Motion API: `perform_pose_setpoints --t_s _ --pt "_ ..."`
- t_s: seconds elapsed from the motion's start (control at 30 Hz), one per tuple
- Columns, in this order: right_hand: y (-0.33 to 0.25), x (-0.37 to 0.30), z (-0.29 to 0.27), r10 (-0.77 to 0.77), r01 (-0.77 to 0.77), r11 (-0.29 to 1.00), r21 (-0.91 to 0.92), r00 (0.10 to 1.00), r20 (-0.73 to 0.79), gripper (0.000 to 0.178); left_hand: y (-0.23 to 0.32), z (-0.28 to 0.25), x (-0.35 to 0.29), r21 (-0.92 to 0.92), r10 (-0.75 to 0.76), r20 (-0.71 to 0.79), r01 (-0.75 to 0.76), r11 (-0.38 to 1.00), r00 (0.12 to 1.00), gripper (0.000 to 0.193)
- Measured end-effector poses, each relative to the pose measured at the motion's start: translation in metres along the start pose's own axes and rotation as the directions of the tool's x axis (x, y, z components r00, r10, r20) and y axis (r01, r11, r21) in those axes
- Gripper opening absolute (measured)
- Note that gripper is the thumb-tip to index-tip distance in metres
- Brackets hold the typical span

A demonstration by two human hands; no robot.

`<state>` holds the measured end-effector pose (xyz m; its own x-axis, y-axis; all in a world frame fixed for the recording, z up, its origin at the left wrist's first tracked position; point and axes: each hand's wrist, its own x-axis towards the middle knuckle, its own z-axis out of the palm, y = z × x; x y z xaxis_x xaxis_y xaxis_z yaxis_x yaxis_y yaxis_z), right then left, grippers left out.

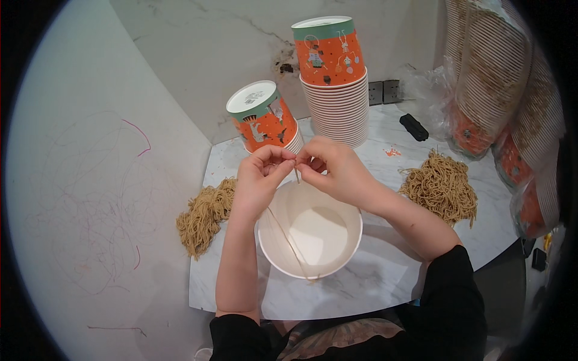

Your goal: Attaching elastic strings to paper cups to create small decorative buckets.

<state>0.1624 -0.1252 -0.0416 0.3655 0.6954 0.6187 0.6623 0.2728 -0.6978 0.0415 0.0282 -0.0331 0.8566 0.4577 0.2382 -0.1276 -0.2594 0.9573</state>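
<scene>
**Both Your Hands Pinch a Thin Tan Cord Above a White Paper Bucket**

Your left hand (257, 179) and your right hand (336, 167) meet near the middle of the view, fingertips almost touching. Each has thumb and forefinger clamped on a thin tan cord (297, 175), and a short piece of it points down just below your fingertips. The exact spot where each finger presses is too small to make out.

Beneath your hands a white paper bucket (350, 234) stands mouth up on the marbled table (367, 293), near the edge closest to you. A long, thin strand (283, 231) runs from beside your left wrist across the bucket's mouth to its near rim; you cannot tell whether it joins the piece you are pinching.

Beside your left forearm lies a bundle of tan yarn (201, 219). A looser, tangled heap of the same colour (442, 188) sits on the other side, beyond your right forearm.

Behind your hands, a short stack of upside-down orange buckets (260, 123) with green bands leans slightly next to a much taller stack (334, 90). Right of these, a small black object (413, 127) lies on the table, near a scatter of orange bits (392, 152). Farther right, more nested buckets (490, 72) stand in clear plastic wrapping. On your left, the pale wall (102, 198) carries scribbles and a few red lines.
</scene>
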Motion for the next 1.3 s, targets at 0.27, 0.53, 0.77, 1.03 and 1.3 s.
perform_pose_setpoints --t_s 0.27,0.53,0.77,1.03,1.3 --pt "-0.01 0.004 -0.009 -0.109 0.109 0.994 -0.008 0.994 -0.008 0.012 0.013 0.001 -0.005 -0.222 0.023 0.015 -0.019 0.975 1.0 0.012" --pt "-0.017 0.004 -0.015 -0.279 0.282 0.948 -0.144 0.959 0.04 0.009 0.025 -0.005 -0.01 -0.247 0.006 0.055 0.008 0.969 0.998 0.013" --pt "-0.027 0.002 -0.017 -0.289 0.293 0.933 -0.209 0.956 0.052 0.011 0.032 -0.007 -0.014 -0.247 -0.018 0.091 0.04 0.968 0.996 0.015" --pt "-0.029 0.001 -0.017 -0.216 0.215 0.975 -0.057 0.976 -0.019 0.012 0.036 -0.009 -0.016 -0.236 -0.015 0.116 0.042 0.971 0.993 0.016" --pt "-0.033 0.001 -0.02 -0.112 0.112 0.994 -0.01 0.994 0.007 0.012 0.037 -0.002 -0.018 -0.225 -0.036 0.09 0.056 0.973 0.995 0.015"
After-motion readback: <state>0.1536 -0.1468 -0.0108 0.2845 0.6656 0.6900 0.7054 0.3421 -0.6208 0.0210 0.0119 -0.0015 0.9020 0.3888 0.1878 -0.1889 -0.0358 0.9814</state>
